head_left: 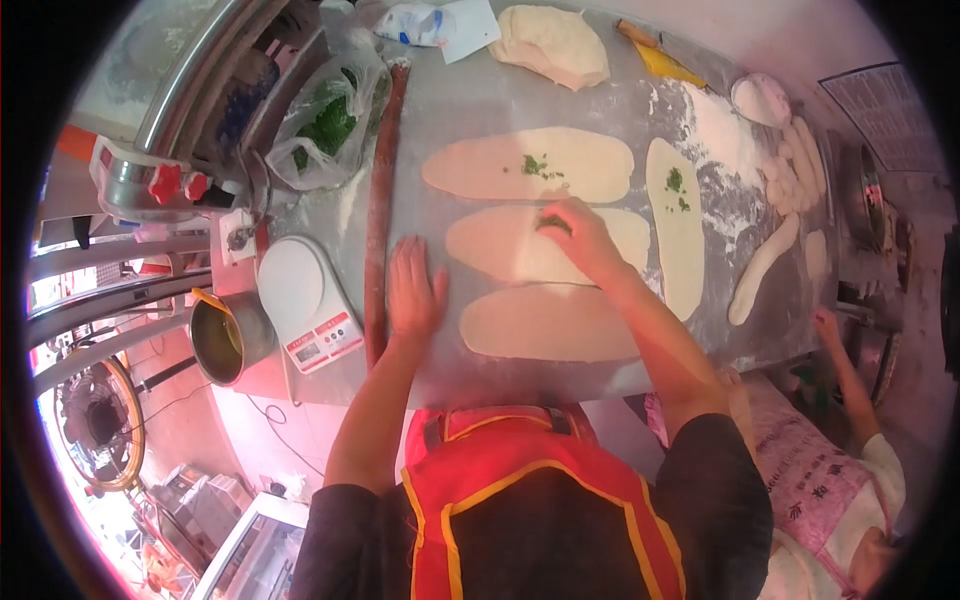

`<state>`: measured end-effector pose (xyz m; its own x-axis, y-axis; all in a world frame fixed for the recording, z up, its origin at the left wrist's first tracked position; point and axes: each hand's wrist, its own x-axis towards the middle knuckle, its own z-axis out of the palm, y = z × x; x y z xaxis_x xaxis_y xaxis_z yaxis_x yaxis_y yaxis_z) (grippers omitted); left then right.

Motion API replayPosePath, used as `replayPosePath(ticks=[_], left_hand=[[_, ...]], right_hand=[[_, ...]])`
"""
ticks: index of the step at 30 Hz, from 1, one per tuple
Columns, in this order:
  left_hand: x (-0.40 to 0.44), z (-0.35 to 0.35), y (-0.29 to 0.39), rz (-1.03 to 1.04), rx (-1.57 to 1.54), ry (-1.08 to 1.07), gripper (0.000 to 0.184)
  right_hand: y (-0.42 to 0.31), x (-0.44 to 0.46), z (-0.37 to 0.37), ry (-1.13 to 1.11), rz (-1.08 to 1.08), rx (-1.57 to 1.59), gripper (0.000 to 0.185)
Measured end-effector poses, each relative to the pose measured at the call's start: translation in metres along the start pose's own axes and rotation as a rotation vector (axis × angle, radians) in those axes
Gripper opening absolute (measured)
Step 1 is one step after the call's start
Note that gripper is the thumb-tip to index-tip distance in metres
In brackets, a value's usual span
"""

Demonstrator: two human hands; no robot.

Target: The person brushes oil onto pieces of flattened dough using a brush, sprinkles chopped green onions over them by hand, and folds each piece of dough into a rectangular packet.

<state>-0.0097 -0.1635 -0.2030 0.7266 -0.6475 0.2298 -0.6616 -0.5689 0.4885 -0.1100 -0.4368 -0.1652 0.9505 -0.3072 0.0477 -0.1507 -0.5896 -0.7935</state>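
Your right hand (572, 235) is closed on a pinch of greens (553, 222), held over the middle sheet (490, 245) of dough; seen from above, it is hard to say whether your fingertips touch the surface. Your left hand (414, 288) grips nothing: it lies palm down on the table (420, 110), fingers spread a little, just beside the long stick (385, 190) and short of the middle sheet's left end.

The greens look chopped fine, so expect them to be almost weightless, loose and perhaps damp enough to cling to your skin. Hold them lightly between thumb and fingertips; a hard squeeze would probably clump them. The top sheet (590, 165) and the side sheet (680, 260) each carry a scatter of green, while the bottom sheet (550, 325) shows none. More greens sit in the clear bag (300, 160), beyond the stick on your left.

The sheets lie flat and look thin, so they should be soft, limp and easy to stretch or tear. If you handle one, slide flat fingers under an edge and support it along its length, rather than pinching a single end
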Motion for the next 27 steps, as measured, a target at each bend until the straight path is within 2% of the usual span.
replayPosePath(ticks=[2, 5, 8, 11, 14, 17, 20, 23, 27], left_hand=[[0.002, -0.002, 0.002, -0.004, 0.008, 0.007, 0.046], [0.001, -0.002, 0.000, -0.025, -0.014, -0.008, 0.047], [0.000, -0.002, 0.002, -0.036, -0.004, -0.012, 0.047], [0.001, 0.000, 0.001, -0.044, -0.010, -0.010, 0.047], [0.000, 0.000, 0.001, -0.023, 0.012, 0.018, 0.050], [-0.002, 0.002, -0.002, 0.009, 0.015, 0.033, 0.050], [-0.002, 0.003, -0.003, 0.009, 0.027, 0.029, 0.049], [-0.001, 0.000, 0.001, -0.009, 0.007, 0.029, 0.049], [-0.002, 0.001, 0.001, -0.031, 0.009, 0.018, 0.048]], right_hand=[[0.001, -0.014, 0.007, -0.084, 0.047, -0.030, 0.026], [-0.001, -0.024, 0.004, 0.000, 0.028, -0.072, 0.029], [-0.004, -0.033, -0.001, 0.056, 0.035, -0.036, 0.025], [-0.001, -0.041, -0.003, 0.062, 0.149, 0.009, 0.019], [0.000, -0.046, 0.000, 0.091, 0.042, -0.015, 0.014], [-0.014, -0.056, -0.003, 0.090, 0.155, -0.012, 0.013], [-0.036, -0.080, -0.006, 0.039, 0.192, 0.034, 0.014], [-0.047, -0.109, 0.011, -0.070, 0.135, 0.067, 0.019], [-0.057, -0.127, 0.015, -0.197, 0.091, -0.076, 0.033]])
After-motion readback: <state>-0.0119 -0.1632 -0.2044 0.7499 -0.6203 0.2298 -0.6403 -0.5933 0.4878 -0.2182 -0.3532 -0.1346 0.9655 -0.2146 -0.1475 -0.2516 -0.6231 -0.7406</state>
